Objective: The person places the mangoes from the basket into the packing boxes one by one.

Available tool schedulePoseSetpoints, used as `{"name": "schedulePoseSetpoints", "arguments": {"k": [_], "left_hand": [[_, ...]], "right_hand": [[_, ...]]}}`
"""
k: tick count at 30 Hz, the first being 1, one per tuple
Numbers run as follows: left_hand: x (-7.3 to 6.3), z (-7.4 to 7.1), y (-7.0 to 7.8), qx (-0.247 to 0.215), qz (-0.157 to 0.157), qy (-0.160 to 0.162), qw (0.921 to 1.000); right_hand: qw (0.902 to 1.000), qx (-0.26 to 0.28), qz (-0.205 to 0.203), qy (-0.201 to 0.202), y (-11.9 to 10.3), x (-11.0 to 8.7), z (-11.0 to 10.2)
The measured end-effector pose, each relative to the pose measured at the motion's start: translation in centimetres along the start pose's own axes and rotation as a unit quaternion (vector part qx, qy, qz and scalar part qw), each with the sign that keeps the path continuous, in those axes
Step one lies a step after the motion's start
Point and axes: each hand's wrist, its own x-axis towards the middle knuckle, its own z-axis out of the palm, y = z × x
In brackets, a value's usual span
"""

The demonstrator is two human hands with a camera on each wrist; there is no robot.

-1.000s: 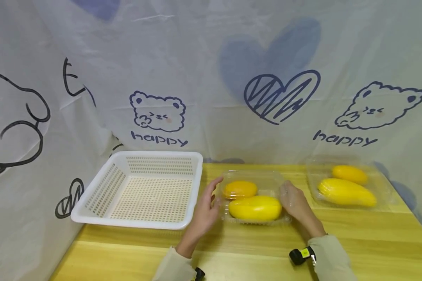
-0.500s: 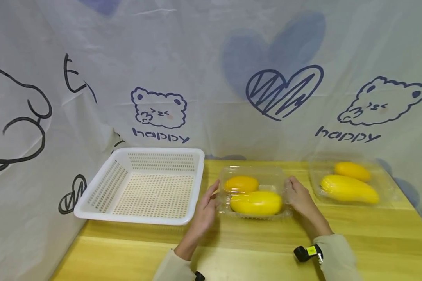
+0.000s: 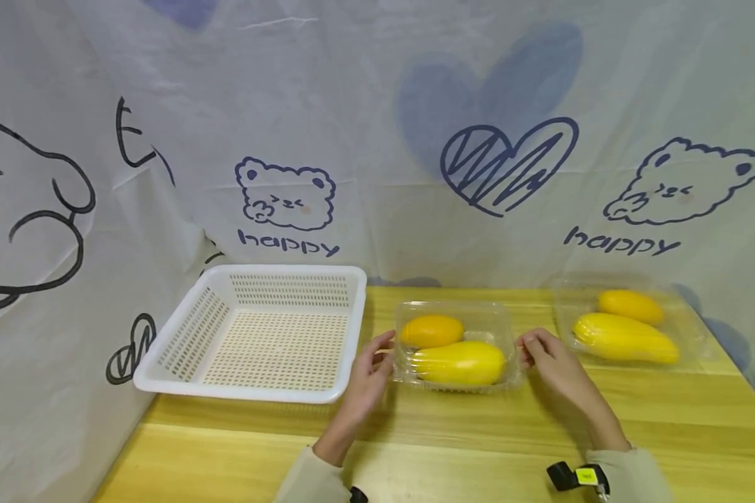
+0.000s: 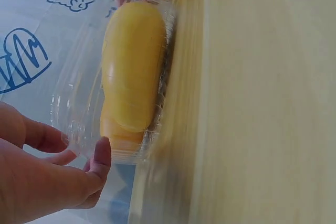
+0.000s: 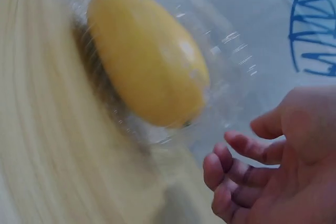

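A clear plastic clamshell box [image 3: 478, 325] stands on the wooden table between my hands, its lid down. Inside lie a long yellow fruit [image 3: 459, 363] and a smaller orange-yellow oval fruit [image 3: 432, 331]. My left hand [image 3: 368, 377] is at the box's left end, thumb and fingers loosely spread; in the left wrist view its fingertips [image 4: 102, 150] overlap the box's edge. Beside the right end is my right hand [image 3: 556, 367], holding nothing. A small gap shows between its loosely bent fingers [image 5: 212, 169] and the box in the right wrist view.
A white perforated plastic basket [image 3: 346, 381] stands to the left of the box. On the right, near the back edge, sits a second clear box [image 3: 563, 300] with a long yellow fruit [image 3: 626, 339] and an oval one [image 3: 631, 307]. A printed cloth [image 3: 396, 230] hangs behind the table.
My right hand has come off the box's right end and moved right, toward me. The left hand stays at the left end. The box has barely moved.
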Motion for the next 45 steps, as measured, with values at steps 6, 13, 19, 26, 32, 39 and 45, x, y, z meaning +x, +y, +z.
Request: {"name": "schedulePoseSetpoints", "arguments": {"k": [6,13,19,26,32,39,45], "left_hand": [[-0.2,-0.1,-0.3,-0.023,-0.027,0.001,0.9994],[-0.2,0.3,-0.6,-0.096,-0.072,-0.015,0.9927],[-0.1,0.5,-0.7,-0.171,-0.104,-0.015,0.9798],[0.1,0.5,-1.0,-0.19,-0.131,-0.017,0.9728],[0.3,0.4,-1.0,-0.197,-0.138,-0.017,0.9706],[0.2,0.4,-0.8,-0.201,-0.13,-0.024,0.9707],[0.1,0.4,-0.8,-0.204,-0.125,-0.023,0.9707]], "right_hand": [[0.9956,-0.075,-0.019,0.053,-2.1,-1.5,-0.4],[0.9919,-0.077,-0.056,0.084,-5.3,-3.1,0.7],[0.9997,0.0,-0.021,-0.011,-6.9,-3.9,2.5],[0.9792,0.117,0.008,-0.166,-6.0,-4.1,5.8],[0.931,0.264,0.07,-0.242,-5.3,-3.9,9.6],[0.8959,0.384,0.129,-0.182,-5.6,-3.5,12.1],[0.8575,0.47,0.17,-0.121,-6.1,-3.5,13.3]]}}
